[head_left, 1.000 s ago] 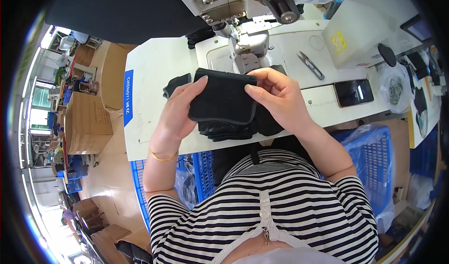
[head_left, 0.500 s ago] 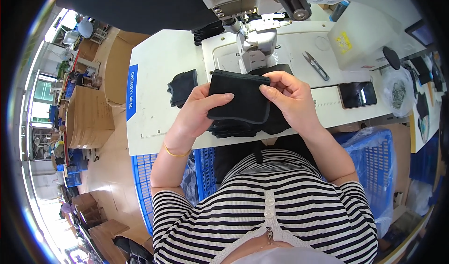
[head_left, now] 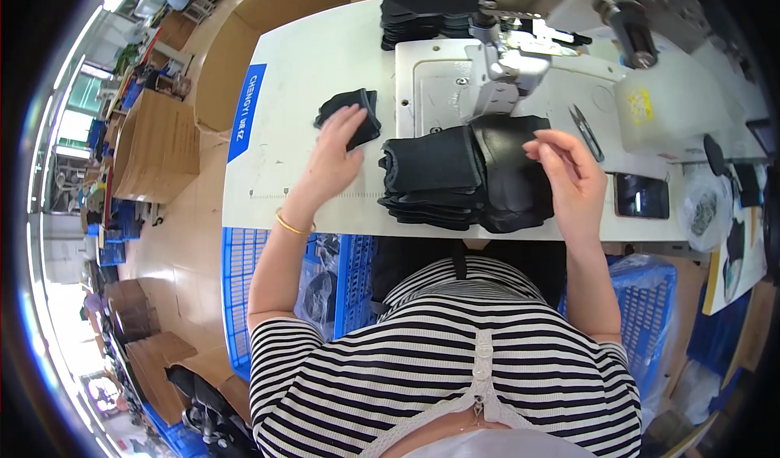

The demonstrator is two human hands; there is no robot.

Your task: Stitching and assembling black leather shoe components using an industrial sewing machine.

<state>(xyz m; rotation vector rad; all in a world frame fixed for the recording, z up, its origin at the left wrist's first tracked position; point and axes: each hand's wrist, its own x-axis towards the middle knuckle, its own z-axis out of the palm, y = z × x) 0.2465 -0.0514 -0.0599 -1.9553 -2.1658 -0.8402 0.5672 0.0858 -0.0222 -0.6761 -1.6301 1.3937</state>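
My left hand reaches over a small pile of black fabric pieces on the left part of the white table. Its fingers are stretched out and their tips lie on the pile. A taller stack of black fabric pieces sits in front of the sewing machine. Directly right of that stack lies a smoother, slightly shiny black pile. My right hand hovers at this pile's right edge, fingers loosely bent and apart, with nothing visible in them.
Thread snips and a dark phone lie on the right of the table. More black pieces are stacked behind, left of the machine. Blue crates stand below the table's front edge, and cardboard boxes at far left.
Both hands have let go of the black fabric piece they held over the stack. My left hand has moved left onto the small pile; my right hand has drawn off to the right.
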